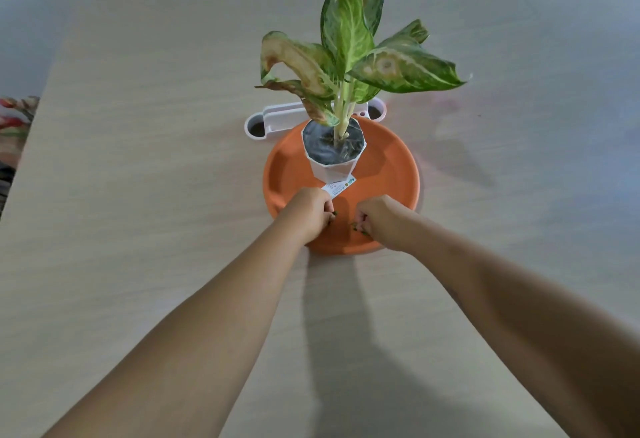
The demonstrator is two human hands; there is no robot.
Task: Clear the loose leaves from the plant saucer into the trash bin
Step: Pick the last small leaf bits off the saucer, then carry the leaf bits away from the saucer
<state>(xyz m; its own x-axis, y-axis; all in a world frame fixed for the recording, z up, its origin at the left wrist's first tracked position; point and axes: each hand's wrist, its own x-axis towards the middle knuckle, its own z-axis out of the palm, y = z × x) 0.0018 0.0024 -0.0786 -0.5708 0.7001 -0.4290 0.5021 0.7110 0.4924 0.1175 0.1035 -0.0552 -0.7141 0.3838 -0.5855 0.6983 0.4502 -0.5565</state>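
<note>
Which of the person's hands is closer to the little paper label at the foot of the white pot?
The left. The left hand sits just below the label, its knuckles almost touching it. The right hand is further off, below and to the label's right, over the orange saucer.

A pale wood-grain table (pixel 138 195) carries an orange saucer (pixel 391 177) and, just behind it, a white holder (pixel 277 118).

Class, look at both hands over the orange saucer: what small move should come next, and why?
Probably lift both hands clear of the saucer: the left hand and right hand are each pinched shut on green leaf bits, and no trash bin is in view.
</note>
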